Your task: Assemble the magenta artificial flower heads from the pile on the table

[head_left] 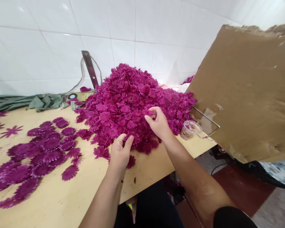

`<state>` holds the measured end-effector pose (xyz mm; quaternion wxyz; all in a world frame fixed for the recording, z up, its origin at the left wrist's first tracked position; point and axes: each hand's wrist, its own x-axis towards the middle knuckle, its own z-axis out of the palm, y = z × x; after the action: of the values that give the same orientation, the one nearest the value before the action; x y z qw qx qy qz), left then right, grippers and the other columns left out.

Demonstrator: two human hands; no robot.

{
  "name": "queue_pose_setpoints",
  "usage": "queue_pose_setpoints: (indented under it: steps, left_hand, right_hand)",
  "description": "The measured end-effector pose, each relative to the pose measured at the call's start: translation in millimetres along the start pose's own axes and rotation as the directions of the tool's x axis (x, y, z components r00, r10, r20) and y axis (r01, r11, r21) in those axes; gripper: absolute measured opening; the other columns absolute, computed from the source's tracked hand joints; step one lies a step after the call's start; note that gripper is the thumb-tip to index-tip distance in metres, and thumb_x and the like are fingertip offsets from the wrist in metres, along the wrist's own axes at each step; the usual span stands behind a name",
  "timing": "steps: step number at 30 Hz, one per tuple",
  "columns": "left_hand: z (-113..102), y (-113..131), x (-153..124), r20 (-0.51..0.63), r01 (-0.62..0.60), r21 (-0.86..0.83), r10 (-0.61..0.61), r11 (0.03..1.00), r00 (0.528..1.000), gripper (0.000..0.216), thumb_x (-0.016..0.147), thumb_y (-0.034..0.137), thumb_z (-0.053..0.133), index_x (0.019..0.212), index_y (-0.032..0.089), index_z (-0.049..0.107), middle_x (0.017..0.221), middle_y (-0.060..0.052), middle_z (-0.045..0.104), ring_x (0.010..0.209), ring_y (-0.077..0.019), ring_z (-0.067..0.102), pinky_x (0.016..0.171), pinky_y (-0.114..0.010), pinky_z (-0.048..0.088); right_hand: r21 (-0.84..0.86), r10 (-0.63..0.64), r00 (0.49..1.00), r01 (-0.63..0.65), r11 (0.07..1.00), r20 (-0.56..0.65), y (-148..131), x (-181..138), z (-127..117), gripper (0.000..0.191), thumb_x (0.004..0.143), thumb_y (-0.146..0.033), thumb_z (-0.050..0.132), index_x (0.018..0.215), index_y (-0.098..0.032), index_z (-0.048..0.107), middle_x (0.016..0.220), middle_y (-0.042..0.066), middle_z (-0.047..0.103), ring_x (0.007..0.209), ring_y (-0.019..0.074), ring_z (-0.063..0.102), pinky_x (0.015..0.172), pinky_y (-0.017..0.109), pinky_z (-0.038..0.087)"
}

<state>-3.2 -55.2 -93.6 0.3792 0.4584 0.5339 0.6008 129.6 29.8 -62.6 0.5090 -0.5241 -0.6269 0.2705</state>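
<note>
A big heap of magenta fabric flower petals (130,101) is piled on the wooden table (61,196) against the tiled wall. My right hand (158,122) reaches into the heap's front right and pinches one petal piece (148,111) between thumb and fingers. My left hand (120,152) rests at the heap's near edge, fingers curled onto a few petals there. A spread of larger flat petal pieces (38,155) lies on the table to the left.
A sheet of brown cardboard (247,91) stands tilted at the right, with a wire frame (207,122) beside it. A small clear cup (190,129) sits by the table's right edge. Green cloth (26,102) lies along the wall. A metal bracket (90,68) leans behind.
</note>
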Motion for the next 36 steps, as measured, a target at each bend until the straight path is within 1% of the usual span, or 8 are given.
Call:
queue_pose_setpoints:
  steps: [4, 8, 12, 15, 21, 24, 29, 36]
  left_hand:
    - [0.4, -3.7, 3.5, -0.076, 0.102, -0.086, -0.109, 0.991, 0.991, 0.038, 0.062, 0.054, 0.063, 0.057, 0.019, 0.05, 0.052, 0.006, 0.04, 0.053, -0.0095, 0.036, 0.054, -0.023, 0.032]
    - [0.8, -5.1, 5.3, -0.035, 0.158, -0.174, -0.166, 0.972, 0.985, 0.047, 0.063, 0.065, 0.056, 0.058, 0.018, 0.052, 0.052, 0.004, 0.045, 0.053, -0.0104, 0.04, 0.055, -0.024, 0.034]
    - [2.5, -0.8, 3.9, 0.04, 0.061, -0.145, -0.056, 0.988, 0.998, 0.041, 0.066, 0.058, 0.059, 0.062, 0.017, 0.053, 0.058, 0.003, 0.049, 0.058, -0.0107, 0.043, 0.059, -0.023, 0.037]
    - [2.8, 2.1, 2.1, 0.061, -0.004, -0.096, 0.01, 0.995, 0.998, 0.028, 0.065, 0.043, 0.066, 0.065, 0.018, 0.053, 0.06, 0.005, 0.048, 0.059, -0.0099, 0.042, 0.059, -0.022, 0.037]
    - [2.7, -2.6, 0.9, -0.052, 0.036, -0.088, -0.041, 0.995, 0.998, 0.031, 0.064, 0.046, 0.064, 0.059, 0.019, 0.05, 0.055, 0.006, 0.042, 0.055, -0.0093, 0.038, 0.055, -0.022, 0.033]
    - [5.0, -1.7, 2.7, -0.139, 0.116, -0.187, -0.143, 0.976, 0.98, 0.037, 0.057, 0.052, 0.067, 0.056, 0.019, 0.05, 0.052, 0.006, 0.043, 0.055, -0.0098, 0.041, 0.056, -0.023, 0.035]
    - [6.4, 6.4, 3.0, -0.12, 0.185, -0.314, -0.232, 0.931, 0.965, 0.045, 0.046, 0.058, 0.071, 0.059, 0.018, 0.057, 0.054, 0.005, 0.053, 0.057, -0.0104, 0.046, 0.061, -0.024, 0.039]
    - [5.5, 9.1, 1.1, -0.126, 0.18, -0.346, -0.235, 0.921, 0.964, 0.045, 0.043, 0.056, 0.074, 0.06, 0.017, 0.06, 0.059, 0.004, 0.059, 0.059, -0.011, 0.05, 0.062, -0.025, 0.041]
  right_hand:
    - [0.005, -0.085, 0.973, 0.086, 0.996, 0.216, -12.3, -18.6, -4.9, 0.047, 0.07, -0.031, 0.061, 0.114, -0.018, 0.052, 0.109, 0.012, 0.052, 0.093, 0.0187, 0.053, 0.078, 0.034, 0.047]
    - [0.118, -0.09, 0.805, 0.024, 0.993, 0.587, -31.9, -43.3, -0.8, 0.025, 0.074, -0.029, 0.058, 0.094, -0.015, 0.061, 0.086, 0.006, 0.063, 0.076, 0.0145, 0.058, 0.072, 0.029, 0.047]
    - [0.078, -0.13, 0.881, 0.106, 0.991, 0.455, -34.5, -45.1, 6.6, 0.009, 0.076, -0.019, 0.052, 0.076, -0.016, 0.06, 0.076, 0.002, 0.064, 0.072, 0.0124, 0.057, 0.071, 0.027, 0.044]
    - [0.06, -0.087, 0.949, 0.072, 0.996, 0.302, -25.3, -31.9, 8.2, 0.021, 0.081, -0.024, 0.045, 0.063, -0.017, 0.054, 0.062, 0.0, 0.059, 0.06, 0.0111, 0.054, 0.063, 0.025, 0.043]
    - [0.162, 0.065, 0.994, -0.078, 0.984, 0.083, -4.2, -3.4, 3.7, 0.006, 0.074, -0.017, 0.047, 0.075, -0.018, 0.053, 0.064, -0.002, 0.056, 0.054, 0.0097, 0.051, 0.058, 0.024, 0.042]
    - [0.216, 0.034, 0.984, -0.071, 0.974, 0.172, -6.1, -5.1, 3.4, 0.012, 0.065, -0.012, 0.053, 0.075, -0.019, 0.055, 0.069, -0.002, 0.058, 0.061, 0.0103, 0.052, 0.063, 0.025, 0.043]
    - [0.377, 0.136, 0.888, -0.32, 0.869, 0.44, -19.5, -16.9, 3.4, 0.014, 0.057, -0.018, 0.064, 0.069, -0.017, 0.055, 0.065, -0.004, 0.058, 0.057, 0.0073, 0.05, 0.061, 0.023, 0.04]
    - [0.395, 0.138, 0.825, -0.4, 0.827, 0.548, -21.1, -20.5, -0.5, 0.029, 0.056, -0.035, 0.07, 0.055, -0.016, 0.049, 0.048, -0.009, 0.042, 0.045, 0.0038, 0.033, 0.047, 0.021, 0.025]
